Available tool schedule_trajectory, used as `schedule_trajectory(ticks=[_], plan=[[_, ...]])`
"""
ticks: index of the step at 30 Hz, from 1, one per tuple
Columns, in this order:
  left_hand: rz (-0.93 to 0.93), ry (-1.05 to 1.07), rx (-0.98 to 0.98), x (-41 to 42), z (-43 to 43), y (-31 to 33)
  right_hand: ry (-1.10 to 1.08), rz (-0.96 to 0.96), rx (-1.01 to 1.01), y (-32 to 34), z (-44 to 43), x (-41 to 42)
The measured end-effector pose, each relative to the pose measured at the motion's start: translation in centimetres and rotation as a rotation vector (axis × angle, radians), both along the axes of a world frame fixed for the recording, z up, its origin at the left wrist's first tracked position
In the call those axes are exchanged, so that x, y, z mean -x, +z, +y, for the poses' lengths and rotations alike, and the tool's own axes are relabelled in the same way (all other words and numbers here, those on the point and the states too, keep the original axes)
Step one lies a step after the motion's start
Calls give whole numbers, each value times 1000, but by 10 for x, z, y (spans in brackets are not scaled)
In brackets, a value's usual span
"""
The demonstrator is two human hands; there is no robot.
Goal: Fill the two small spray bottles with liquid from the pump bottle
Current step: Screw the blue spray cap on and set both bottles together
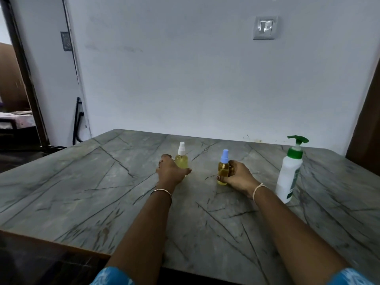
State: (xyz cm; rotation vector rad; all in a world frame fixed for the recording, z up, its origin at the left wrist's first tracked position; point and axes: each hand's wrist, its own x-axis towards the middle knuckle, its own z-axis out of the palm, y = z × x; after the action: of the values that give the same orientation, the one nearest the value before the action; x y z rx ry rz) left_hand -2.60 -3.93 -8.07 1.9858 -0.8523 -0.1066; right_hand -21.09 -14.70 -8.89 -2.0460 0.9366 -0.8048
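white-capped spray bottle [182, 159], filled with pale yellow liquid, is stood upright on the grey, dark-veined tabletop [98, 194] and is gripped by the left hand [170, 171], by which its base is hidden. blue-capped spray bottle [223, 169], clear with amber liquid, is grasped by the right hand [239, 176]. 1 white pump bottle [289, 175] with a green pump is stood just right of that wrist, untouched.

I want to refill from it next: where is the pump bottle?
In the head view the pump bottle stands on the right of the table, just right of the right hand gripping the blue-capped spray bottle.
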Motion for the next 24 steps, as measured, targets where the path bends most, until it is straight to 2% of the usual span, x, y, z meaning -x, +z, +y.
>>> schedule_trajectory(ticks=[3,8,14,24], plan=[[55,-80,-20,-4,-7,-1,-18,-17,12,-1,-5,-4],[50,-88,91,3,-14,-7,-21,10,67,-3,-10,-11],[38,-140,90,23,-31,-5,-55,-16,77,-3,-10,-11],[25,-117,142,34,-41,-15,-88,-18,105,-6,-9,-12]])
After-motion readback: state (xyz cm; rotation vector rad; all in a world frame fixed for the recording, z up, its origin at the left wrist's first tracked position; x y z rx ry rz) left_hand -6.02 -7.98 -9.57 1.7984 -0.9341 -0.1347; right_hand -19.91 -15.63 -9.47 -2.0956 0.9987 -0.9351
